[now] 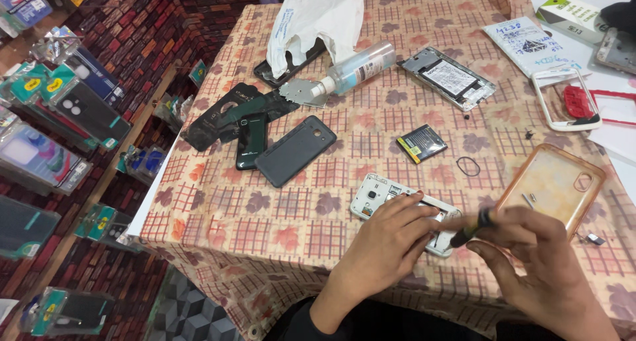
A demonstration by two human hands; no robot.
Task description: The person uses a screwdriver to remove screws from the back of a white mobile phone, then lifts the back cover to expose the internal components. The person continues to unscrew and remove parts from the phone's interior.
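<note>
Two hands work low on the tabletop (278, 202), which is covered in a leaf-patterned cloth. The left hand (391, 238) lies flat over an opened white phone (377, 196), its fingers pressing down on the frame near the tabletop's front edge. The right hand (530, 255) has its grip closed around a thin dark tool (472, 227), whose tip points at the phone's right end, just beside the left fingertips. A clear orange phone case (550, 182) lies just behind the right hand. Further back sit a small black and yellow battery (421, 143), a black rubber ring (468, 166), a dark grey back cover (295, 150) and a dark green phone shell (252, 140). Near the far edge lie a clear spray bottle (361, 67) on its side, a white plastic bag (318, 16) and another opened phone (448, 77).
</note>
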